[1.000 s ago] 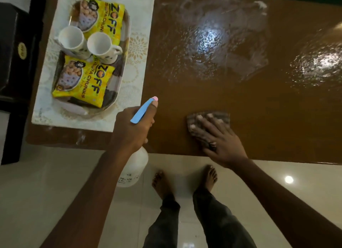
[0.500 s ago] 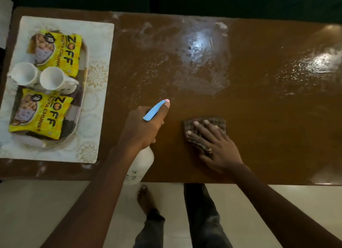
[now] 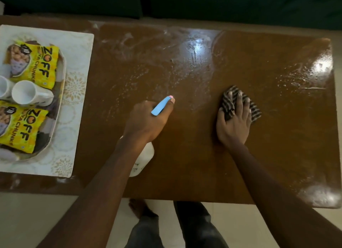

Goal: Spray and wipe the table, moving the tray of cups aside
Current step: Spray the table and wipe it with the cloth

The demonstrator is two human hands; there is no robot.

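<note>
My left hand (image 3: 146,122) grips the neck of a white spray bottle (image 3: 142,161) with a blue trigger head, held over the middle of the brown table (image 3: 185,173). My right hand (image 3: 234,124) presses flat on a striped cloth (image 3: 254,110) on the table's right half. Wet streaks and foam (image 3: 194,50) glisten along the far side. At the left end an oval tray (image 3: 60,94) on a white mat (image 3: 77,50) carries two white cups (image 3: 26,92) and two yellow snack packets (image 3: 35,66).
A dark sofa (image 3: 222,5) runs behind the table. Pale tiled floor (image 3: 27,220) lies in front, with my feet and dark trousers (image 3: 177,227) just below the near table edge. More wet patches shine at the right end (image 3: 314,74).
My right hand has slid the cloth to the right and further onto the table. My view has shifted right, so the tray sits further left. The left hand keeps holding the bottle.
</note>
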